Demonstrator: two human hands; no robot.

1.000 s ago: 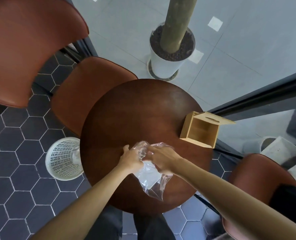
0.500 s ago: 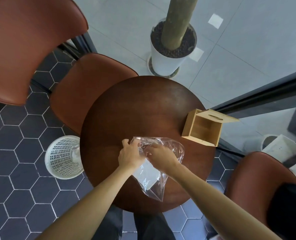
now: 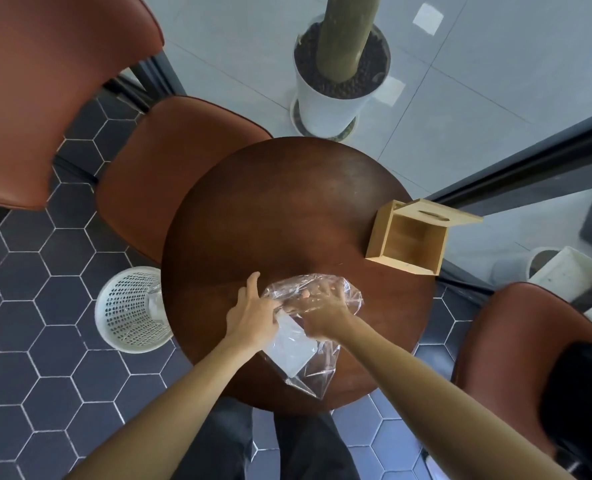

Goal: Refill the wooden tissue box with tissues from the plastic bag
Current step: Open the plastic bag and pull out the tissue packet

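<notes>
A clear plastic bag [image 3: 317,370] lies on the near part of the round dark wooden table [image 3: 280,209], with a white stack of tissues [image 3: 289,348] inside it. My left hand [image 3: 251,315] pinches the bag's left edge at its mouth. My right hand [image 3: 322,313] holds the mouth on the other side, its fingers covered by the plastic film. The wooden tissue box [image 3: 409,242] stands open and empty at the table's right edge, its slotted lid [image 3: 440,213] leaning at the far side.
Two brown chairs [image 3: 170,161] stand left of the table and another brown chair [image 3: 516,344] at the right. A white mesh waste bin [image 3: 132,310] sits on the floor at the left. A white plant pot [image 3: 336,88] stands beyond the table.
Both hands have pulled the bag's mouth wider, and the film has spread farther to the right over my right hand's fingers. The box has not moved.
</notes>
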